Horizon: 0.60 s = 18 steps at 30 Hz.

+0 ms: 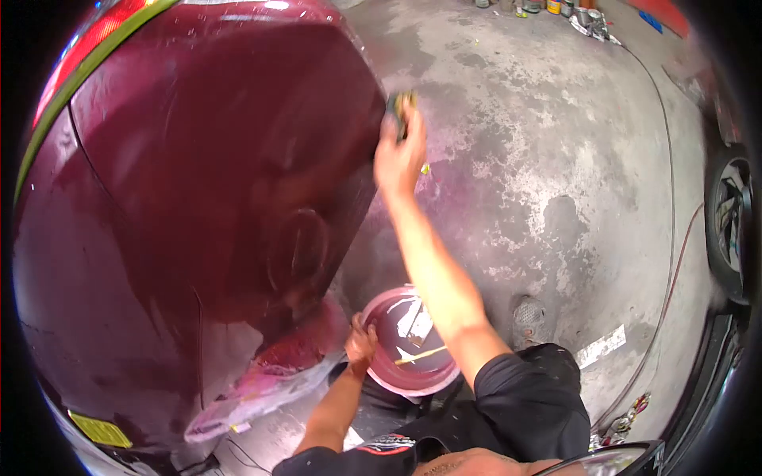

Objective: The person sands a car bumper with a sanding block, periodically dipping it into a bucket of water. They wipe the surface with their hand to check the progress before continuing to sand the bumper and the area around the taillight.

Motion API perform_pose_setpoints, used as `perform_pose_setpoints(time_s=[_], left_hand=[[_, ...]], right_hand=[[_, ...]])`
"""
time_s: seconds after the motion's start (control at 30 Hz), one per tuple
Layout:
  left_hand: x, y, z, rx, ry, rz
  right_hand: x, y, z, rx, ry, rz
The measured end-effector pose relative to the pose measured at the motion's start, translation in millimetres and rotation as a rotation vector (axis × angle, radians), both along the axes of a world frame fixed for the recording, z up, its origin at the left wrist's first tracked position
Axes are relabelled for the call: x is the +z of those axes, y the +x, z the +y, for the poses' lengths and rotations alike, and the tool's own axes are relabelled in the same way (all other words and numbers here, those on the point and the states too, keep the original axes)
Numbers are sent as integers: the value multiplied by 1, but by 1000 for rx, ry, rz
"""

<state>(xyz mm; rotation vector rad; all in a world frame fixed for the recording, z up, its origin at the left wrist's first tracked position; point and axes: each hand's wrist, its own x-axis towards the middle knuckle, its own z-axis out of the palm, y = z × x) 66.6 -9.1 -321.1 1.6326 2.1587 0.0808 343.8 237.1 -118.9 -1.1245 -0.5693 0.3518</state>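
Observation:
My right hand (399, 163) is closed around a small dark sanding pad (405, 103) with a yellowish edge. It is at the right edge of a wet, dark red car panel (238, 143), and part of the pad is hidden by my fingers. Lower down, my left hand (361, 343) grips the rim of a pinkish round bucket (389, 382). Inside the bucket lie whitish scraps (414, 321) and a thin yellow strip (421, 356) in cloudy liquid.
Plastic sheeting (262, 401) hangs under the panel. A long hose (665, 119) crosses the stained concrete floor (508, 174) on the right, near a car wheel (730, 214). Several small cans (553, 6) stand at the top; a white paper strip (601, 346) lies nearby.

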Motion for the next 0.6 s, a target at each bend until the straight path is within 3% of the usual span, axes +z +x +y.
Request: perform_pose_setpoints(time_s=[0.1, 0.2, 0.27, 0.33, 0.4, 0.47, 0.53, 0.57, 0.6], left_hand=[[10, 8, 3, -53, 51, 31], [-28, -25, 0, -189, 0, 91], [7, 4, 4, -52, 17, 59], [-2, 0, 1, -48, 91, 29], [5, 5, -3, -25, 50, 44], [1, 5, 10, -33, 28, 54], [-26, -30, 4, -179, -186, 95], [-29, -33, -16, -243, 138, 71], [-19, -26, -13, -246, 132, 78]], right_hand=[[-13, -34, -21, -106, 25, -113], [-33, -136, -98, 2, 113, -114], [-27, -106, -66, -117, 182, -175], [-3, -29, -7, -104, 83, -15], [25, 9, 4, -58, 74, -50], [4, -36, -22, -100, 81, -111], [-12, -103, -75, -129, 193, -209], [-19, -136, -100, 2, 130, -128], [-22, -134, -98, 25, 136, -107]])
